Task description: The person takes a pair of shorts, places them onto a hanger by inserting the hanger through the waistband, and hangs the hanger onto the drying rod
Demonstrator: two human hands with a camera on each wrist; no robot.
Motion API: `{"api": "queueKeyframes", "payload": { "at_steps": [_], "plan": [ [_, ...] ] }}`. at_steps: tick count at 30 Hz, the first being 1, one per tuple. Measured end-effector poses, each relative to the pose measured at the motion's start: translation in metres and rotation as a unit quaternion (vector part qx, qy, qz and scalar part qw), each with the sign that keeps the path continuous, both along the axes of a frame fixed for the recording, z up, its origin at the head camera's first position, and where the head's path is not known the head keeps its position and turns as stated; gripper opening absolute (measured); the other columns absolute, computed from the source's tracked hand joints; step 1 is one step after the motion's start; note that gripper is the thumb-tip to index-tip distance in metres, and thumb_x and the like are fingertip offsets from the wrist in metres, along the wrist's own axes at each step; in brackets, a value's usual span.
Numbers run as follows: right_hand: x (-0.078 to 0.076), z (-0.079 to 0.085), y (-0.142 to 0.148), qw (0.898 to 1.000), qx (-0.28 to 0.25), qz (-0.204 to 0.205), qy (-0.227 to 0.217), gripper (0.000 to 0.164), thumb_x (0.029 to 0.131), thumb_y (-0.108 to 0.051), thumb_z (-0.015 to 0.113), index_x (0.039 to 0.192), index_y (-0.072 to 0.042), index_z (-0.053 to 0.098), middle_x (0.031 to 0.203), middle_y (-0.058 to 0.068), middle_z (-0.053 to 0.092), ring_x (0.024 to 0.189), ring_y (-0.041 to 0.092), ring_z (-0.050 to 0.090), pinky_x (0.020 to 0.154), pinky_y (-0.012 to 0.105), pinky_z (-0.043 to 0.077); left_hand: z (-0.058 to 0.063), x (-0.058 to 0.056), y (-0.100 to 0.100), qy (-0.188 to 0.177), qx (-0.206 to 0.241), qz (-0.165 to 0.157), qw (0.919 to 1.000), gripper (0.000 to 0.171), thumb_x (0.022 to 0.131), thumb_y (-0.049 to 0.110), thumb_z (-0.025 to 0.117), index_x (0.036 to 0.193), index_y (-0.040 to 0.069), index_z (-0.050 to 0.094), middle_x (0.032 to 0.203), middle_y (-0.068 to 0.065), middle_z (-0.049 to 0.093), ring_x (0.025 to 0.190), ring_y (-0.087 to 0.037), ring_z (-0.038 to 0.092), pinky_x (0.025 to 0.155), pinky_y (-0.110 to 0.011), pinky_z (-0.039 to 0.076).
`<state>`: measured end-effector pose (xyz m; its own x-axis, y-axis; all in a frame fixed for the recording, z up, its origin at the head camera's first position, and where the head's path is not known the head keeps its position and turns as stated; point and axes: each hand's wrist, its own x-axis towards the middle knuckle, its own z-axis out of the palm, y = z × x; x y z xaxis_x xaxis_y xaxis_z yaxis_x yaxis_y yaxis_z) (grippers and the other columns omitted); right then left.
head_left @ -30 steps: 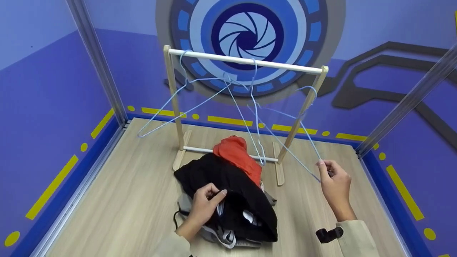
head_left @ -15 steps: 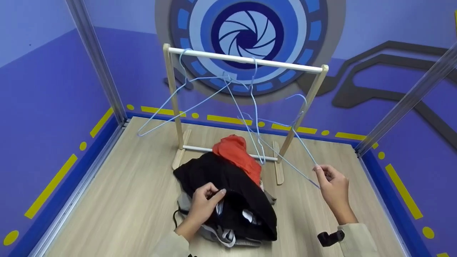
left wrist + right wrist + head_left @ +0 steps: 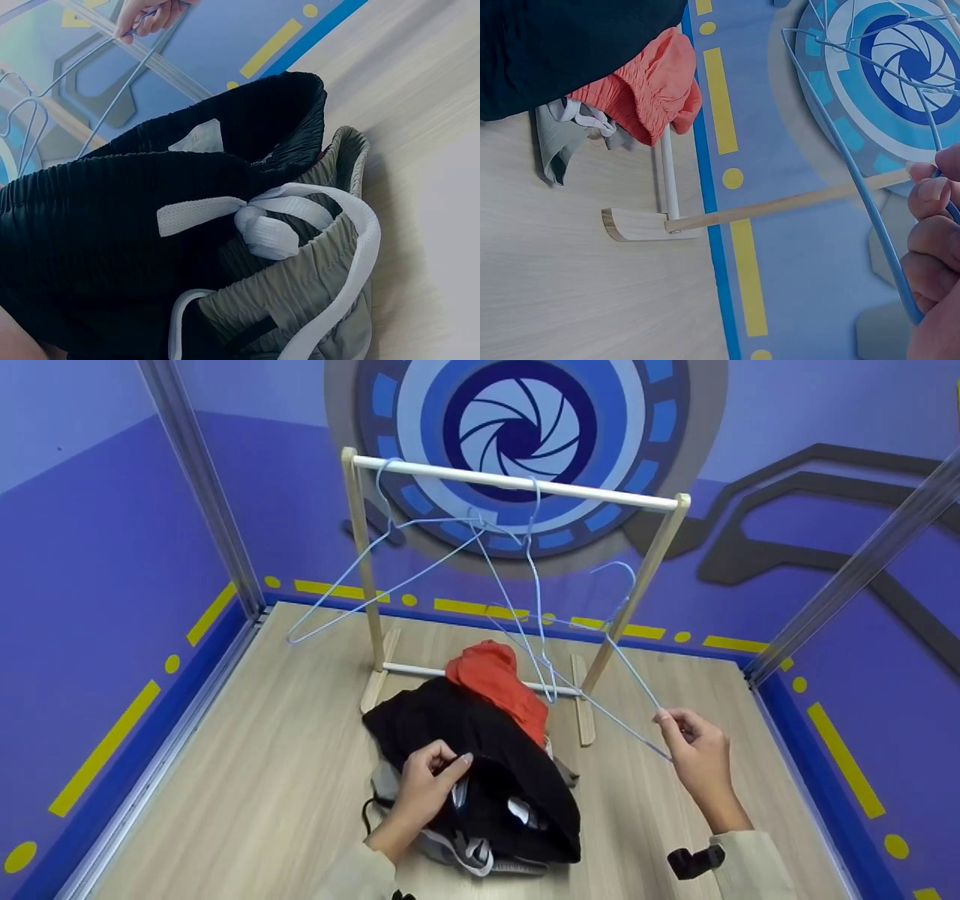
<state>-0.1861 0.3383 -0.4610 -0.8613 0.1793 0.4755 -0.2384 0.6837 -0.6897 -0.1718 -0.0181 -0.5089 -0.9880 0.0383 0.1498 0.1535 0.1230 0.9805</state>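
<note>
My left hand (image 3: 421, 791) pinches the elastic waistband of black shorts (image 3: 427, 716), holding the opening up so a white label shows inside. In the left wrist view grey-green shorts (image 3: 300, 277) with a white drawstring (image 3: 367, 244) lie beneath the black waistband. A light blue wire hanger (image 3: 633, 671) is held near one lower corner by my right hand (image 3: 701, 757), thumb against fingers. Its hook points up and left, in front of the rack's right post, and its far end overlaps a hanging hanger in the head view. Red-orange clothing (image 3: 499, 686) lies behind the black shorts.
A wooden rack with a white top bar (image 3: 480, 477) stands at the back. Two more blue hangers, a left one (image 3: 337, 587) and a middle one (image 3: 536, 592), hang from it. Blue-purple walls enclose the wooden tabletop (image 3: 247, 765) on three sides.
The hanger in my right hand has swung left and down, its hook now lower and nearer the middle hanger. My left hand stays on the black shorts' waistband.
</note>
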Motion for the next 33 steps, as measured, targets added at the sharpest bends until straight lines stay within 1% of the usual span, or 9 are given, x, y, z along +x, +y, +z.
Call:
{"api": "queueKeyframes", "payload": {
  "at_steps": [5, 9, 14, 16, 19, 22, 23, 27, 33],
  "plan": [
    [0.01, 0.013, -0.01, 1.0, 0.01, 0.024, 0.012, 0.013, 0.089, -0.007, 0.056, 0.082, -0.001, 0.065, 0.063, 0.006, 0.054, 0.051, -0.002, 0.041, 0.046, 0.017, 0.034, 0.0, -0.001, -0.001, -0.004, -0.011, 0.008, 0.9999, 0.021, 0.08, 0.016, 0.069, 0.069, 0.005, 0.055, 0.059, 0.001, 0.042, 0.056, -0.007, 0.04, 0.058, -0.02, 0.035],
    [0.012, 0.015, -0.011, 0.999, 0.012, 0.039, 0.012, 0.014, 0.089, -0.006, 0.056, 0.08, 0.0, 0.064, 0.061, 0.001, 0.053, 0.05, -0.002, 0.04, 0.043, 0.018, 0.033, 0.0, -0.003, -0.002, -0.009, -0.022, 0.018, 0.9995, 0.021, 0.079, 0.016, 0.069, 0.069, 0.004, 0.056, 0.06, 0.002, 0.043, 0.057, -0.006, 0.041, 0.059, -0.019, 0.036],
    [0.014, 0.012, -0.008, 0.998, -0.01, 0.053, -0.026, 0.016, 0.09, -0.009, 0.055, 0.079, -0.001, 0.064, 0.06, -0.004, 0.052, 0.052, 0.002, 0.043, 0.045, 0.02, 0.035, -0.002, -0.005, -0.003, -0.014, -0.019, 0.024, 0.9994, 0.022, 0.079, 0.016, 0.07, 0.069, 0.003, 0.056, 0.059, 0.002, 0.043, 0.057, -0.006, 0.041, 0.059, -0.019, 0.036],
    [0.015, 0.011, -0.006, 0.997, -0.025, 0.063, -0.045, 0.018, 0.091, -0.01, 0.054, 0.079, -0.002, 0.064, 0.059, -0.002, 0.051, 0.051, 0.004, 0.042, 0.045, 0.021, 0.035, -0.006, -0.007, -0.003, -0.014, -0.015, 0.026, 0.9995, 0.022, 0.079, 0.017, 0.07, 0.069, 0.003, 0.056, 0.059, 0.002, 0.042, 0.057, -0.005, 0.041, 0.058, -0.019, 0.035],
    [0.016, 0.009, -0.002, 0.993, -0.038, 0.086, -0.068, 0.019, 0.092, -0.01, 0.052, 0.078, -0.001, 0.062, 0.056, 0.001, 0.047, 0.048, 0.004, 0.039, 0.044, 0.023, 0.034, -0.019, -0.013, -0.003, -0.016, -0.015, 0.031, 0.9993, 0.024, 0.079, 0.021, 0.071, 0.068, 0.007, 0.056, 0.06, 0.003, 0.043, 0.057, -0.005, 0.041, 0.059, -0.019, 0.035],
    [0.016, 0.008, 0.001, 0.989, -0.052, 0.104, -0.09, 0.021, 0.093, -0.011, 0.051, 0.079, 0.001, 0.061, 0.055, 0.001, 0.045, 0.047, 0.003, 0.037, 0.043, 0.024, 0.034, -0.032, -0.018, -0.004, -0.022, -0.013, 0.034, 0.9991, 0.025, 0.077, 0.028, 0.072, 0.067, 0.011, 0.056, 0.06, 0.004, 0.045, 0.058, -0.005, 0.043, 0.06, -0.019, 0.036],
    [0.016, 0.008, 0.001, 0.988, -0.059, 0.108, -0.098, 0.021, 0.093, -0.012, 0.051, 0.079, 0.001, 0.061, 0.055, 0.0, 0.045, 0.047, 0.003, 0.037, 0.043, 0.024, 0.034, -0.034, -0.019, -0.004, -0.021, -0.011, 0.034, 0.9991, 0.026, 0.077, 0.03, 0.072, 0.067, 0.012, 0.055, 0.06, 0.004, 0.045, 0.058, -0.005, 0.043, 0.059, -0.019, 0.036],
    [0.016, 0.007, 0.001, 0.982, -0.077, 0.128, -0.117, 0.022, 0.093, -0.012, 0.051, 0.079, 0.003, 0.06, 0.054, 0.001, 0.044, 0.046, 0.002, 0.036, 0.042, 0.023, 0.033, -0.037, -0.02, -0.005, -0.018, 0.0, 0.031, 0.9993, 0.028, 0.077, 0.033, 0.072, 0.067, 0.013, 0.055, 0.061, 0.003, 0.047, 0.057, -0.006, 0.043, 0.059, -0.02, 0.037],
    [0.018, 0.007, 0.002, 0.975, -0.091, 0.159, -0.129, 0.022, 0.094, -0.01, 0.048, 0.08, 0.004, 0.058, 0.054, 0.002, 0.042, 0.046, 0.002, 0.035, 0.04, 0.024, 0.032, -0.035, -0.021, -0.007, -0.023, -0.001, 0.033, 0.9992, 0.026, 0.078, 0.029, 0.071, 0.067, 0.011, 0.056, 0.063, 0.003, 0.048, 0.059, -0.006, 0.044, 0.06, -0.02, 0.037]
  ]
}}
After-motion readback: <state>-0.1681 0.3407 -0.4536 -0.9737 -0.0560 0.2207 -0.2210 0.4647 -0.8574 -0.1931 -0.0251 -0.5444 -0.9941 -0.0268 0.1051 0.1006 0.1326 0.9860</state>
